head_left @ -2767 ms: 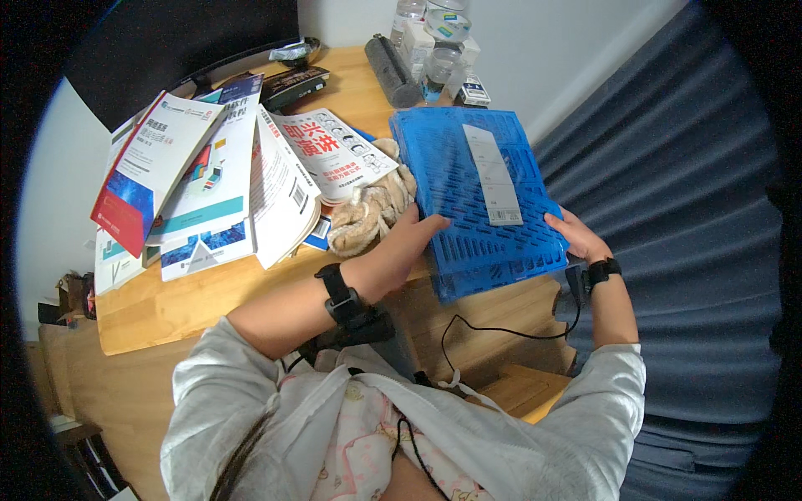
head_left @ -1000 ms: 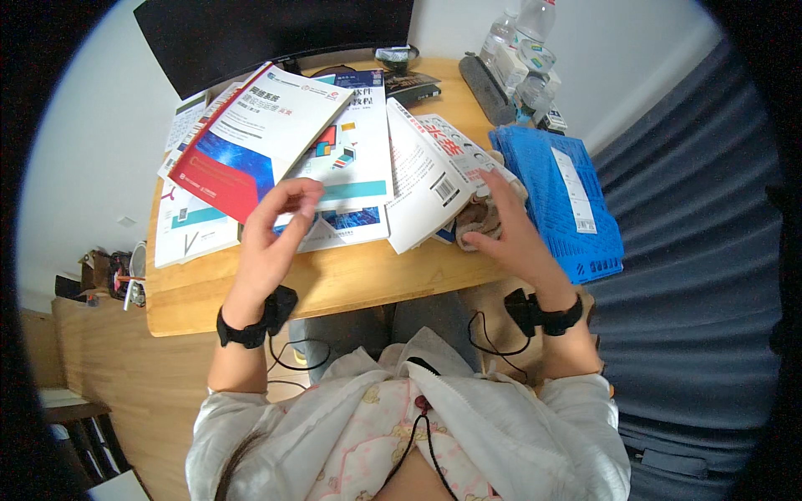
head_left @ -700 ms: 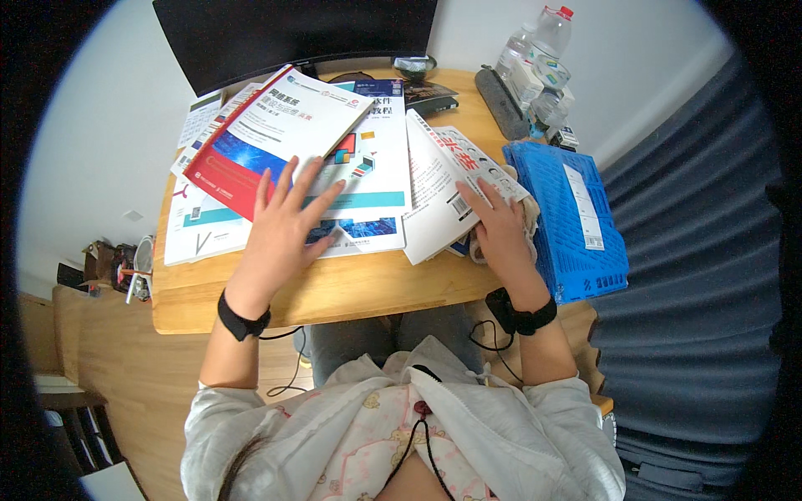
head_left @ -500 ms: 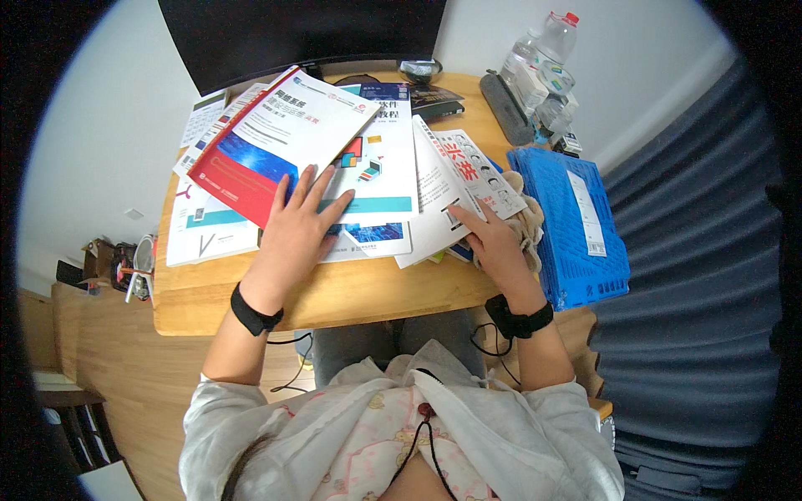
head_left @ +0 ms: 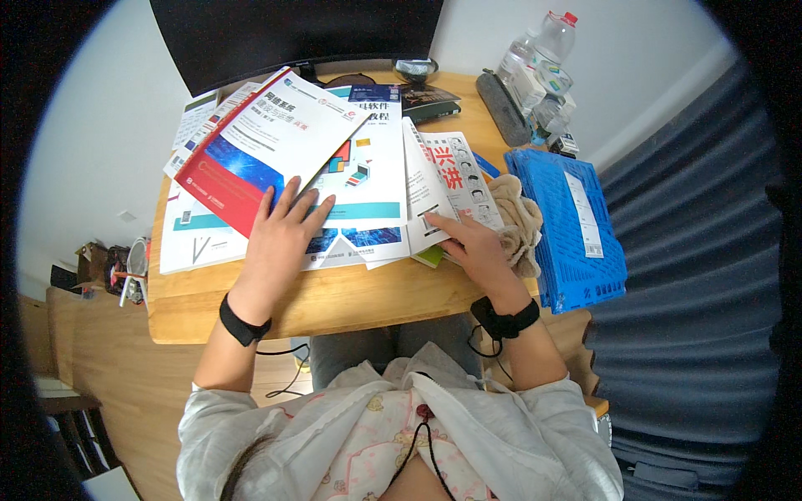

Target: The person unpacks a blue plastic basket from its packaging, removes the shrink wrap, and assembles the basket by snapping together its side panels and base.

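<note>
My left hand (head_left: 284, 230) lies with fingers spread on the lower edge of a red-and-white paperback book (head_left: 284, 125), slanted on top of the pile. Under it lies a white book with a teal band (head_left: 376, 210), partly covered. My right hand (head_left: 476, 250) grips the near right part of a white book with large red lettering (head_left: 447, 167); its thumb is at the near edge and its fingers on top. How far its fingers reach under is hidden. A blue-patterned book (head_left: 368, 240) shows below the teal band. A green corner (head_left: 430, 257) shows beside the right thumb.
A beige cloth (head_left: 518, 219) and a blue plastic package (head_left: 572, 225) are right of the books. Behind them are a grey pencil case (head_left: 503, 108) and clear bottles (head_left: 555, 42). A dark monitor (head_left: 292, 33) stands at the back of the wooden table (head_left: 368, 296).
My right hand has moved left and slightly nearer, and the white book with red lettering has shifted left with it. More of the beige cloth shows. My left hand stays on the red-and-white book.
</note>
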Demonstrator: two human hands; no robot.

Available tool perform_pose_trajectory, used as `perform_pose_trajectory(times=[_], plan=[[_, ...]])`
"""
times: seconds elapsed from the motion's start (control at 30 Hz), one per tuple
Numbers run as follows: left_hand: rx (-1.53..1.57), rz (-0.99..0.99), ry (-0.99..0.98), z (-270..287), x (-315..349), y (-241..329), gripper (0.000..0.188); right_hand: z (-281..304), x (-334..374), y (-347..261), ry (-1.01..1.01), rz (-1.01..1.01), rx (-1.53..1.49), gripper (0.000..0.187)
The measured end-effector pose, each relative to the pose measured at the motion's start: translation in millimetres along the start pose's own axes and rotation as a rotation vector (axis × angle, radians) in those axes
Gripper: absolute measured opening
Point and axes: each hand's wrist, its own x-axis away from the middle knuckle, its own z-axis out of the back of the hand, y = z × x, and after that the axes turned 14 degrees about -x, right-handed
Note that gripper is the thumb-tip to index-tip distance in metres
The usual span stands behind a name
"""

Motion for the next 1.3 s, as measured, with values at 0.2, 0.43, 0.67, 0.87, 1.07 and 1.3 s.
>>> perform_pose_trajectory(times=[0.2,0.43,0.67,0.87,1.07,1.3], plan=[[0.000,0.017,-0.015,0,1,1,0.047,-9,-6,1,-0.011,0.056,0.068,0.038],[0.053,0.037,-0.036,2,1,2,0.048,-8,-9,5,-0.021,0.095,0.096,0.045],[0.042,0.041,-0.033,8,1,6,0.051,0,-12,-10,-0.078,0.060,0.204,0.068],[0.232,0.054,0.003,32,-11,17,0.059,38,15,7,0.172,0.138,0.211,0.061],[0.372,-0.199,0.061,42,-52,77,0.070,43,29,41,0.281,-0.088,0.277,0.059],[0.218,-0.268,0.108,14,-83,112,0.068,20,14,56,0.239,-0.277,0.236,0.065]])
